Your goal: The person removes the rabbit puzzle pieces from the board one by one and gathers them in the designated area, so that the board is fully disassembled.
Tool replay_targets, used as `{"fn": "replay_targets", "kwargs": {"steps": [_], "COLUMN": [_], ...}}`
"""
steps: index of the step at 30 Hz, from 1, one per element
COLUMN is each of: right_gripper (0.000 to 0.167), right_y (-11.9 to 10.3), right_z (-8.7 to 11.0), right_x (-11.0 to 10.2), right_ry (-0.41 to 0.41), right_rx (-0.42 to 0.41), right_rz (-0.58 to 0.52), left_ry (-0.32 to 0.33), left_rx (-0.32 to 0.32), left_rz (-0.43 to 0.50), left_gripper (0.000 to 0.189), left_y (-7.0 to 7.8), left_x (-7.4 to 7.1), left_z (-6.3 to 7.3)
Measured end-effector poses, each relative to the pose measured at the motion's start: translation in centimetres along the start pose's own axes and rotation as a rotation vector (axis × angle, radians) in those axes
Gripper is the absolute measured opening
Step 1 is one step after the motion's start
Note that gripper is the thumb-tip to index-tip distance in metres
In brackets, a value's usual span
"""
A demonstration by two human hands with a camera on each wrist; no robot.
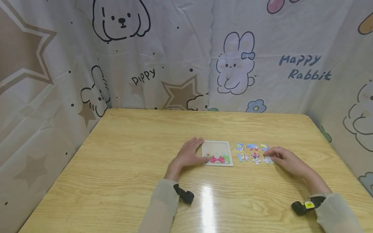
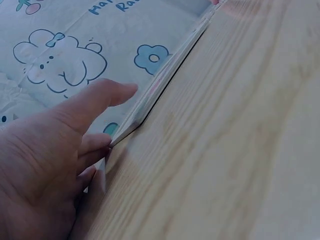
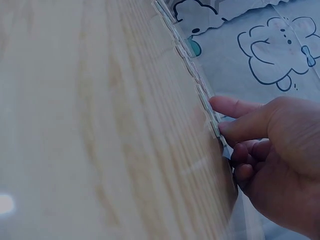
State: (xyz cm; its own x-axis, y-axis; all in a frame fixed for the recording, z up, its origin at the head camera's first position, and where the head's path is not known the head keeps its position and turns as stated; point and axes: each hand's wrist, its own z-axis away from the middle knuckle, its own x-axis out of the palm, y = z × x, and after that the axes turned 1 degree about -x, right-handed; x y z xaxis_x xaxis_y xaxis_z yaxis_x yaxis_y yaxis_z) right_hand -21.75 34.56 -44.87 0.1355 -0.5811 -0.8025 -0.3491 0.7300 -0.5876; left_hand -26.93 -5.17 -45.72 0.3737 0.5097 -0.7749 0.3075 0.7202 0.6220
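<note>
A white-rimmed puzzle board (image 1: 232, 158) lies on the table, with red and green pieces fitted along its near side. My left hand (image 1: 189, 154) rests at the board's left edge, fingers extended toward its far corner and thumb over the near left part. In the left wrist view, the thumb of the left hand (image 2: 50, 135) is held away from the fingers beside the rim. To the right, my right hand (image 1: 287, 159) pinches a pale puzzle piece (image 1: 267, 160) between thumb and index finger, low at the table. The other fingers of the right hand (image 3: 280, 150) are curled under.
Beside the board, several loose puzzle pieces lie in two rows, among them a piece with a red-and-white animal face (image 1: 255, 156) and a blue-and-red piece (image 1: 252, 147). The wooden table (image 1: 140, 145) is bordered by a printed curtain (image 1: 180, 48).
</note>
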Motion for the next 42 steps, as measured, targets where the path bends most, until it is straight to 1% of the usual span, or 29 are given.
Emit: {"fn": "replay_targets", "kwargs": {"steps": [6,9,13,19,26,32,36,42], "right_gripper": [0.020,0.020,0.020,0.019,0.019,0.020,0.023,0.026], "right_y": [-0.2,-1.0,-2.6,-4.7,-6.9,-9.0,-10.1,-11.3], "right_z": [-0.1,-0.6,-1.7,-4.0,-6.7,-8.3,-9.2,-10.0], "right_x": [0.3,0.6,1.4,3.2,5.4,7.0,7.9,9.1], "right_ry": [0.045,0.070,0.063,0.008,-0.046,-0.107,-0.153,-0.210], "right_rx": [0.015,0.026,0.025,0.022,-0.071,-0.082,-0.095,-0.168], "right_rz": [-0.021,-0.038,-0.059,-0.104,-0.123,-0.170,-0.167,-0.111], "left_ry": [-0.067,-0.084,-0.088,-0.091,-0.091,-0.096,-0.096,-0.090], "left_rx": [0.024,0.033,0.043,0.046,0.050,0.032,0.024,0.044], "left_rz": [0.007,0.001,0.011,0.017,0.025,0.025,0.025,0.017], "left_gripper": [0.096,0.097,0.097,0.096,0.096,0.095,0.095,0.094], "left_y": [-0.4,-0.6,-0.6,-0.6,-0.7,-0.4,-0.4,-0.5], "left_x": [-0.6,-0.8,-0.9,-1.0,-0.9,-0.9,-0.9,-0.8], "left_z": [0.1,0.1,0.0,0.0,-0.1,0.1,0.1,0.0]}}
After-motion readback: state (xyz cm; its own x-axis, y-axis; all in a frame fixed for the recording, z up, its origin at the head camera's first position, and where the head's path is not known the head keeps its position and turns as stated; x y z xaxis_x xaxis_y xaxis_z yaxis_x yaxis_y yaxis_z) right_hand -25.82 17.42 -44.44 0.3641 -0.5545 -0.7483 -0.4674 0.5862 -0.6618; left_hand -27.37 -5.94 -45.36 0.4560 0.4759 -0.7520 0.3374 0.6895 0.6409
